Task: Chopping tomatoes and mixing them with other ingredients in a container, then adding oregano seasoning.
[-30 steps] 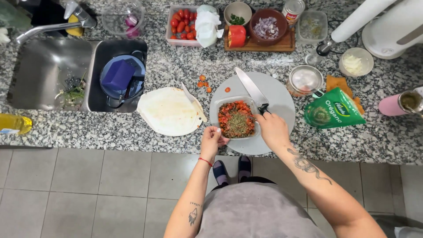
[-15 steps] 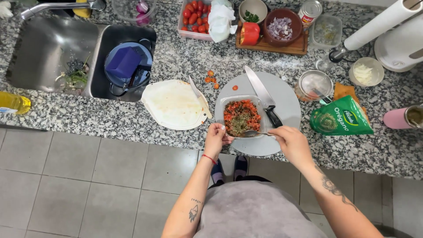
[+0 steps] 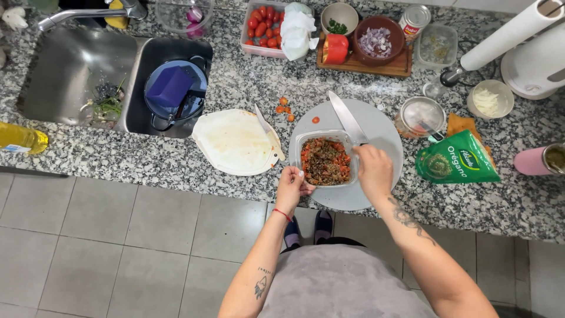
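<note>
The clear rectangular container (image 3: pixel 325 160) of chopped red and brown mix sat on the round grey board (image 3: pixel 376 126), between both hands. The left hand (image 3: pixel 292 187) gripped its near left corner, fingers curled round the rim. The right hand (image 3: pixel 373 169) lay against the container's right edge, fingers bent inward; it seemed to pinch something small, though the view was too poor to be sure. A large knife (image 3: pixel 347 118) rested on the board just behind the container. To the left lay a white cutting board (image 3: pixel 235 141), and a green herb packet (image 3: pixel 456 160) lay to the right. The speckled granite counter (image 3: pixel 147 156) held a steel sink (image 3: pixel 70 73), above a grey tiled floor (image 3: pixel 118 247)
</note>
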